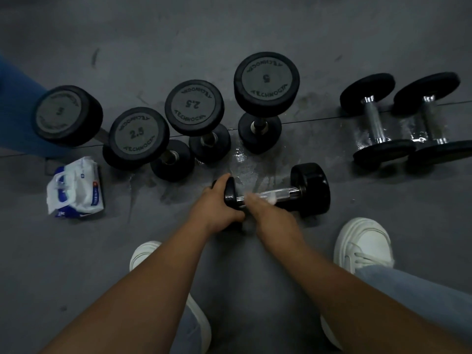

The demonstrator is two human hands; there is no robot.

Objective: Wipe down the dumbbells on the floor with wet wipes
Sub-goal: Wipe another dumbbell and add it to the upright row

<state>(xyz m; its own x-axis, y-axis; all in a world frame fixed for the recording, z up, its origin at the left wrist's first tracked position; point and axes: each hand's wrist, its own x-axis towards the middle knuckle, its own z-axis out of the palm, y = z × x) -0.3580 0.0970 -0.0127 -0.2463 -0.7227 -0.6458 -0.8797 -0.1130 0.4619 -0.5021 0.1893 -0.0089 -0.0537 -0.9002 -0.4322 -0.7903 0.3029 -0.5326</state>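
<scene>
Grips dumbbell L hand, wipe R hand

A dark grey floor fills the view, scuffed in places and crossed by a thin seam running left to right. A wet, shiny patch glistens on it near the middle. Two white shoes stand well apart at the bottom, the left shoe partly hidden and the right shoe laced. Pale blue jeans cover the right leg. At the left edge rises a blue shape, possibly someone's trouser leg; the dim light leaves it unclear.
</scene>
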